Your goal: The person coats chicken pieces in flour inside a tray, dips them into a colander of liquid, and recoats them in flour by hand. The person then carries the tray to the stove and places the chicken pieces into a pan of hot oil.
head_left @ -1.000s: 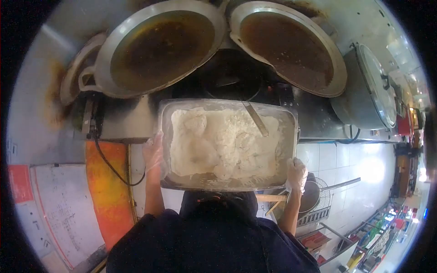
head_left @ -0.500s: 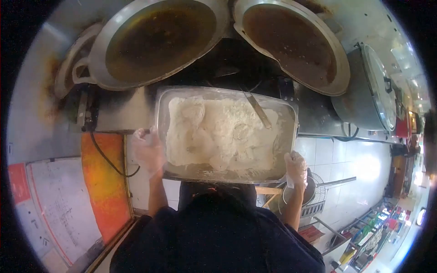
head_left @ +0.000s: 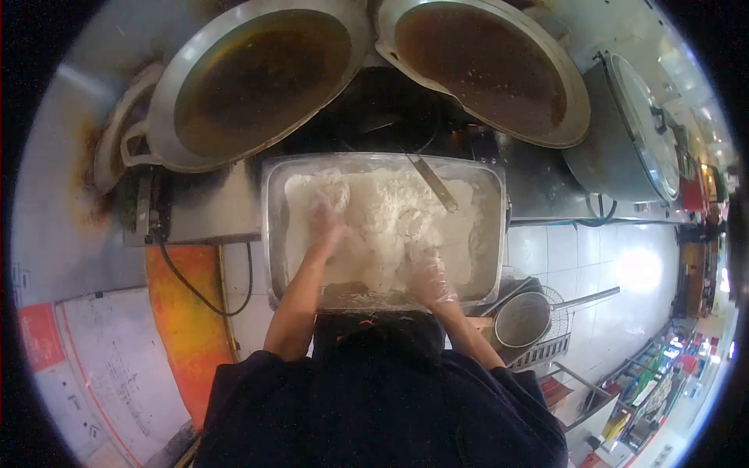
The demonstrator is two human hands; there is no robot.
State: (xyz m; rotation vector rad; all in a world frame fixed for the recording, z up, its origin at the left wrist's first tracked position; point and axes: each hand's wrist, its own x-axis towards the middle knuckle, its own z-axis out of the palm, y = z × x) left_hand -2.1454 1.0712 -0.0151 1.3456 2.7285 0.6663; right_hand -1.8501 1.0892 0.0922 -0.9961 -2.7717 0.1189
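Observation:
A rectangular metal tray (head_left: 490,288) of white flour (head_left: 378,249) lies in front of me at the stove edge. My left hand (head_left: 329,222), in a clear glove, reaches over the left part of the flour beside a flour-covered lump (head_left: 335,191); motion blurs its fingers. My right hand (head_left: 431,279), also gloved, is at the flour near the tray's front side, right of centre. Its fingertips are blurred against the flour, and whether it holds anything is unclear. A metal utensil handle (head_left: 433,183) rests over the tray's far rim.
Two large pans of dark liquid, left (head_left: 261,82) and right (head_left: 484,70), stand behind the tray. A tall lidded pot (head_left: 612,148) is at the right. Below right are a round strainer (head_left: 523,320) and a wire basket (head_left: 555,312). A black cable (head_left: 187,281) hangs at the left.
Both hands have left the tray's sides and moved inward over the flour. The tray appears shifted slightly within the view.

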